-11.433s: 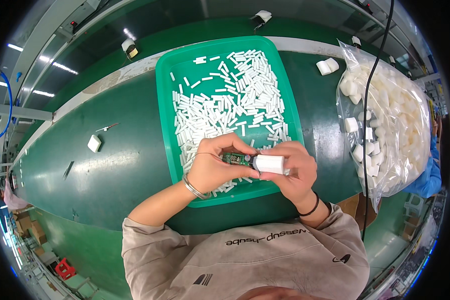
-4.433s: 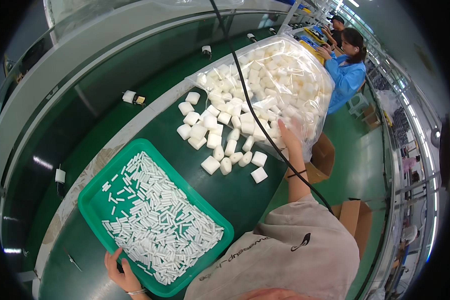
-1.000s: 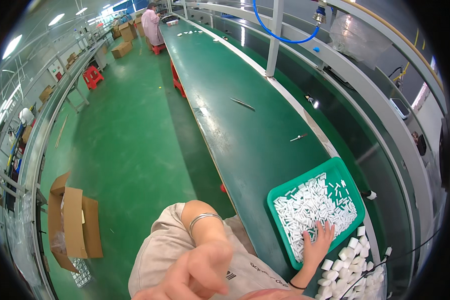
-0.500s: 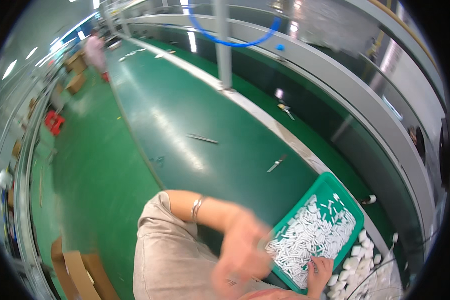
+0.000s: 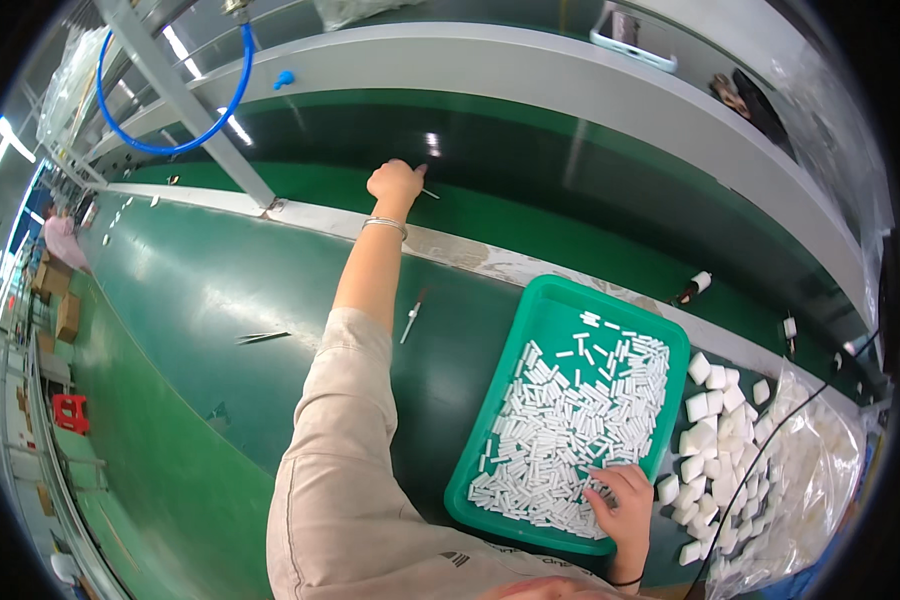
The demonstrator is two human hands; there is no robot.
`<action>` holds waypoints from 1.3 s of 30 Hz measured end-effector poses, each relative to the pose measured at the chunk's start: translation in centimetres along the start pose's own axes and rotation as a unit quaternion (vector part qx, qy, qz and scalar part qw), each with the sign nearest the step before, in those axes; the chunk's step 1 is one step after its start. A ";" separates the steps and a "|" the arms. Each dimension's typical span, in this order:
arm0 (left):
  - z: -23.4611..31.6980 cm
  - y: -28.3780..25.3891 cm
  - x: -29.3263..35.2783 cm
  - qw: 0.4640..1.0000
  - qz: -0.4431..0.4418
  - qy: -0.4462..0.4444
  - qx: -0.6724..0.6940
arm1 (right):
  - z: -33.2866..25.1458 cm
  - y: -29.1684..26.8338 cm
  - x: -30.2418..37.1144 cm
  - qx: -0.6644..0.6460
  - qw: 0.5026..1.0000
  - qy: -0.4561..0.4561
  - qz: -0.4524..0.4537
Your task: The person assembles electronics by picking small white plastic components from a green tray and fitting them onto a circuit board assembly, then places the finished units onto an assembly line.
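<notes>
My left arm reaches forward over the bench edge, and my left hand [image 5: 397, 185] is closed low over the dark green strip behind it. A thin pale tip [image 5: 430, 194] sticks out beside its fingers; the rest is hidden. My right hand [image 5: 626, 503] rests in the near right part of a green tray [image 5: 467, 462], its curved fingers and thumb apart and touching the small white tube-like pieces [image 5: 560, 430]. These pieces cover most of the tray floor in a loose heap.
White blocks [image 5: 712, 440] and a clear plastic bag [image 5: 805, 480] lie right of the tray, crossed by a black cable [image 5: 760, 455]. Tweezers [image 5: 263, 337] and a slim pen-like tool [image 5: 411, 318] are on the bench. A grey post [image 5: 195, 110] stands behind, near a blue hose [image 5: 240, 90].
My left hand has swung from beside the tray out over the bench edge to the strip behind. The view has turned right. My right hand stays in the tray.
</notes>
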State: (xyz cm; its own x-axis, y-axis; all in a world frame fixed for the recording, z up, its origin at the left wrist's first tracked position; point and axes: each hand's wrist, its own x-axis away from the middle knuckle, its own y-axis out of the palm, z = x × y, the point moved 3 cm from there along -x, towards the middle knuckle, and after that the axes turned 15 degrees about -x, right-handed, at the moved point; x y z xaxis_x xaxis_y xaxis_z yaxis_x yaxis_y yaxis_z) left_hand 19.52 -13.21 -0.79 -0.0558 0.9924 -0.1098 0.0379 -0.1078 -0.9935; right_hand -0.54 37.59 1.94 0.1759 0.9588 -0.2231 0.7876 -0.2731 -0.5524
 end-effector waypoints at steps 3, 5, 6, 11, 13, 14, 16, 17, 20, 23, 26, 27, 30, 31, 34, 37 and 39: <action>1.9 0.6 1.5 0.998 0.067 0.019 -0.006 | 0.1 -0.5 0.0 -0.011 1.000 -0.009 -0.025; 2.1 0.1 3.1 0.993 0.107 0.037 0.038 | 0.4 -0.8 0.5 -0.015 0.998 -0.021 -0.051; 1.8 -0.8 4.1 0.991 0.114 0.037 0.067 | 0.8 -0.8 0.7 -0.014 0.999 -0.013 -0.044; 2.2 -4.5 11.2 0.885 0.077 0.179 0.423 | 1.5 -0.7 1.4 -0.019 0.994 -0.062 -0.085; 3.0 -6.3 15.2 0.821 0.023 0.180 0.542 | 1.9 -0.3 1.7 -0.014 0.996 -0.057 -0.073; 3.4 -7.3 17.2 0.820 0.020 0.182 0.542 | 1.9 -0.2 1.8 -0.010 0.996 -0.057 -0.070; 3.8 -9.2 21.0 0.753 0.046 0.182 0.631 | 1.9 -0.4 1.7 -0.015 0.996 -0.084 -0.039; 4.3 -10.1 23.0 0.729 0.041 0.187 0.657 | 1.9 -0.7 1.6 0.009 0.993 -0.119 -0.007; 6.0 -9.3 28.5 0.614 -0.078 0.146 0.772 | 1.6 -1.6 1.6 -0.016 0.989 -0.126 0.077; 8.1 -6.6 33.8 0.529 -0.340 0.132 0.766 | 2.0 -2.2 2.1 -0.091 0.982 -0.080 0.143; 9.4 -5.9 38.7 0.494 -0.420 0.133 0.749 | 2.4 -2.7 2.8 -0.124 0.981 -0.021 0.148; 9.5 -6.0 39.2 0.492 -0.430 0.131 0.745 | 2.7 -2.8 2.9 -0.192 0.971 0.046 0.137; 9.1 -6.7 40.6 0.506 -0.444 0.161 0.722 | 3.1 -2.9 3.6 -0.308 0.930 0.167 0.109; 9.0 -6.7 40.9 0.500 -0.449 0.164 0.722 | 3.2 -2.8 3.6 -0.419 0.881 0.153 0.157; 8.7 -6.9 41.1 0.490 -0.456 0.157 0.726 | 3.5 -2.8 3.5 -0.538 0.806 0.164 0.185; 8.3 -6.8 41.1 0.511 -0.443 0.204 0.708 | 3.8 -2.6 3.6 -0.557 0.793 0.156 0.189; 8.4 -7.2 40.9 0.514 -0.442 0.208 0.705 | 3.9 -2.7 3.4 -0.549 0.797 0.169 0.188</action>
State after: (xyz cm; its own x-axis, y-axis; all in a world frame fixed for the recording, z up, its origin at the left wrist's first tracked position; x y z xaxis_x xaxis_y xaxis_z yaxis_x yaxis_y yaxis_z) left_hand 8.54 27.68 1.59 0.8003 0.5855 0.1295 -0.5957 0.7516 0.2833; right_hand -4.38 41.30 -0.51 0.5236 0.8428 0.1244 0.6511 -0.4900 0.5796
